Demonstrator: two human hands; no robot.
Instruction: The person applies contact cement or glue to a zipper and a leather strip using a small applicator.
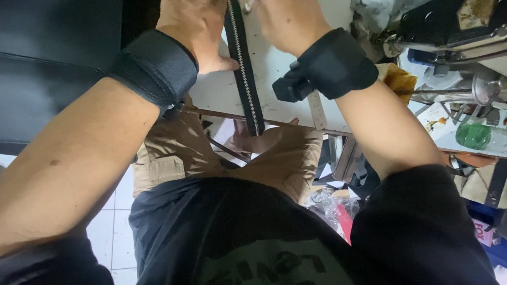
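Note:
A long black zipper strip [243,61] with metal teeth lies on a white worktable [277,70] and hangs over its near edge. My left hand [195,18] rests flat on the table, its thumb side touching the strip. My right hand [285,5] is curled at the strip's right side, pinching a small metal piece [250,1], seemingly the slider. Both wrists wear black bands. The fingertips of both hands are cut off by the top of the frame.
A sewing machine [481,14] stands at the right. A large black sheet [22,67] covers the left. A green plastic bottle [488,135], scraps and clutter lie lower right. My knees in tan trousers [172,152] sit under the table edge.

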